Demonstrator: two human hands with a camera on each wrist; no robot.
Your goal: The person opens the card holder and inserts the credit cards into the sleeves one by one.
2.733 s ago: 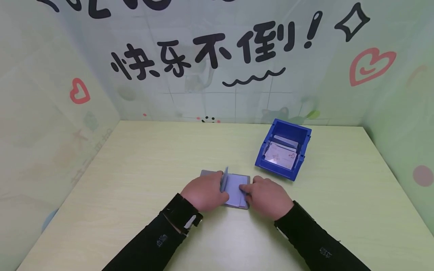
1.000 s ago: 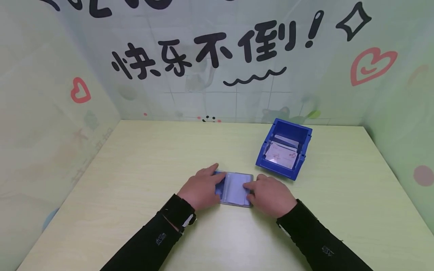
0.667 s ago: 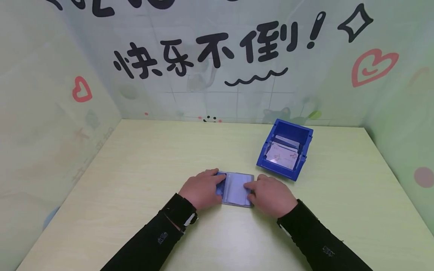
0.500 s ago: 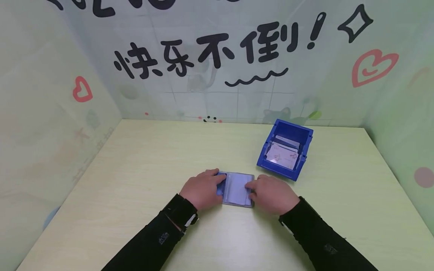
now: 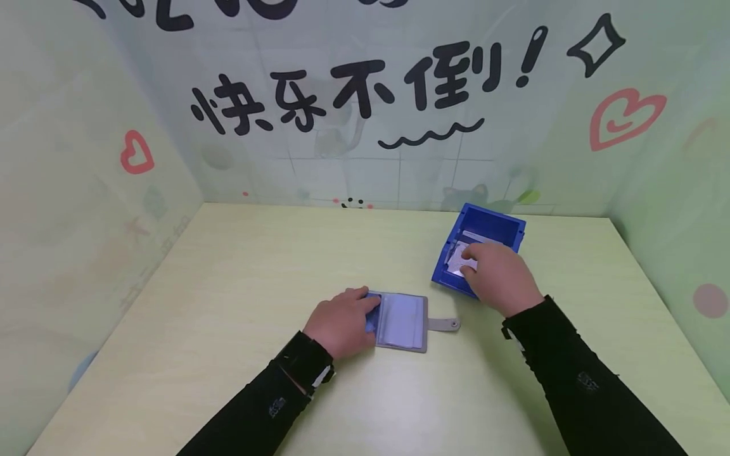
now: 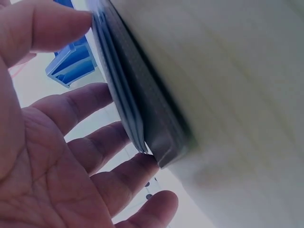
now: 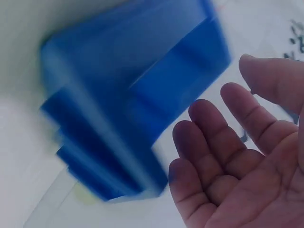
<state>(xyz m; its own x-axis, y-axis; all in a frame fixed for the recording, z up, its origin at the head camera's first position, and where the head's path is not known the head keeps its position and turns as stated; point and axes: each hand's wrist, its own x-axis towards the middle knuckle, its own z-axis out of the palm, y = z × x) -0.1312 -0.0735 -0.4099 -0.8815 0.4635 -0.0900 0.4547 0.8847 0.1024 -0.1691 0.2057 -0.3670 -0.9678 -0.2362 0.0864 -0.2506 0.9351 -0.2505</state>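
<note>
In the head view a card holder [image 5: 403, 321] with a grey cover and clear sleeve pages lies spread flat on the table, its snap strap [image 5: 443, 324] pointing right. My left hand [image 5: 342, 322] rests on its left side, touching the pages; the left wrist view shows the thumb and fingertips against the stacked edges [image 6: 124, 85]. Over the blue box [image 5: 450, 269] at the back right is my right hand [image 5: 502, 277], fingers loosely bent and nothing between them. White cards [image 5: 458, 259] lie inside that box, partly covered by the hand.
The light wooden table [image 5: 274, 253] carries the box and the card holder. A printed cloth backdrop [image 5: 365, 171] rises along the table's back edge, and pale side walls [image 5: 85, 209] stand left and right.
My right hand has left the card holder's right page and moved up and right to the blue box, uncovering the strap. Earlier, the left hand turned a page leftward; it now stays there.
</note>
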